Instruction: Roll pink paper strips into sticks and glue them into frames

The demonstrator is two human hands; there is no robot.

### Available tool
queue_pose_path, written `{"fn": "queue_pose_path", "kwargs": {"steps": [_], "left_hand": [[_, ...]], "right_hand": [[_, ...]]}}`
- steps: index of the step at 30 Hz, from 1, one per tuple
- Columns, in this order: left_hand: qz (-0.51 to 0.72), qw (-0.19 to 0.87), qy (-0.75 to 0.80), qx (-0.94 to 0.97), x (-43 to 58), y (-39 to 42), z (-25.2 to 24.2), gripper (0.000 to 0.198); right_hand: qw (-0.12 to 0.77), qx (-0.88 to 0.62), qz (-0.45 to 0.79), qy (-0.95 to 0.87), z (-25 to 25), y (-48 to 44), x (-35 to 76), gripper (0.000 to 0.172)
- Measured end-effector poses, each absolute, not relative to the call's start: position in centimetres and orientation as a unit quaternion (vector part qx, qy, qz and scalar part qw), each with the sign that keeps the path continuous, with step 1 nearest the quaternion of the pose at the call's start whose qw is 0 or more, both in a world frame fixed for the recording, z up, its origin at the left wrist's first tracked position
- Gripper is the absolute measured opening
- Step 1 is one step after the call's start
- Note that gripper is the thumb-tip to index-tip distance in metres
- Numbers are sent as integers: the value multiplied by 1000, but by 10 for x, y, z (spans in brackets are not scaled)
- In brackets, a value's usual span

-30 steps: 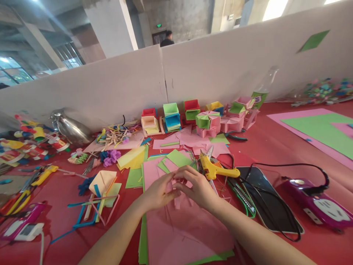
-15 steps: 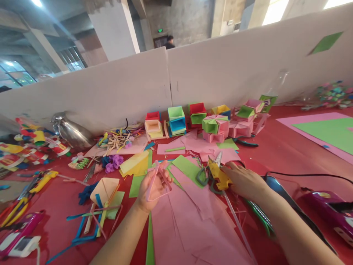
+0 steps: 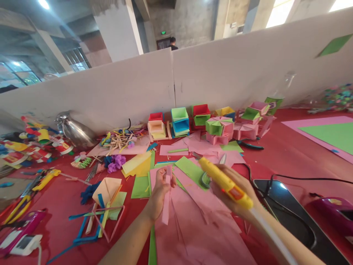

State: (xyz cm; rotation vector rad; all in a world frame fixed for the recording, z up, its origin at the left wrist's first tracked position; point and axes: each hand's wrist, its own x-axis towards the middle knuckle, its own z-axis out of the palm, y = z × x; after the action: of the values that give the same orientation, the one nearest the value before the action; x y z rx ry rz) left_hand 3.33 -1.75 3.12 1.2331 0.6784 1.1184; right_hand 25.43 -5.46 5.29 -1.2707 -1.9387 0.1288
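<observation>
Paper strip [image 3: 166,200], pink and narrow, stands nearly upright in the left hand [image 3: 160,193], pinched between thumb and fingers near its upper end, so its long axis runs from the fingertips down past the wrist toward the pink sheets [image 3: 198,228] lying under both hands. Straight across from it, to that hand's right, the right hand [image 3: 234,191] is wrapped closed around a yellow glue gun [image 3: 224,182], whose body slants up and to the left, away from the wearer. The gun's metal nozzle [image 3: 196,156] is the end nearest the strip, yet it sits above and to the right of the strip's top, clearly apart from it, with a green sheet [image 3: 190,171] showing in the gap between them. Behind the gun hand, a translucent glue stick [image 3: 273,239] trails back along the right forearm. Beyond the right hand's knuckles a pair of scissors [image 3: 217,163] lies partly hidden on the paper, and farther right a dark phone [image 3: 292,206] rests flat with a black cable across it. Left of the strip hand lies a cluster of blue and pink strips [image 3: 96,221], and well beyond both hands a row of folded paper boxes [image 3: 204,121] lines the white partition [image 3: 124,88].
</observation>
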Motion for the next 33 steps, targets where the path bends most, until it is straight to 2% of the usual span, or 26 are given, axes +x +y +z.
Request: {"fn": "queue_pose_path", "kwargs": {"steps": [4,7,12,17,33], "left_hand": [[467,592,316,575,34,-20,32,16],[450,602,308,584,35,-23,33,17],[437,628,284,579,38,-32,37,14],[426,637,289,574,38,-35,38,20],[439,619,278,589,41,-36,38,16]], "right_hand": [[383,-412,44,-825,45,-63,228,8],[344,-416,33,-841,45,-66,218,4],[305,-444,-1,-843,46,-66,212,14],[300,-461,-38,-834,44,-66,212,16],[306,-475,-71,-822,44,-67,216,13]]}}
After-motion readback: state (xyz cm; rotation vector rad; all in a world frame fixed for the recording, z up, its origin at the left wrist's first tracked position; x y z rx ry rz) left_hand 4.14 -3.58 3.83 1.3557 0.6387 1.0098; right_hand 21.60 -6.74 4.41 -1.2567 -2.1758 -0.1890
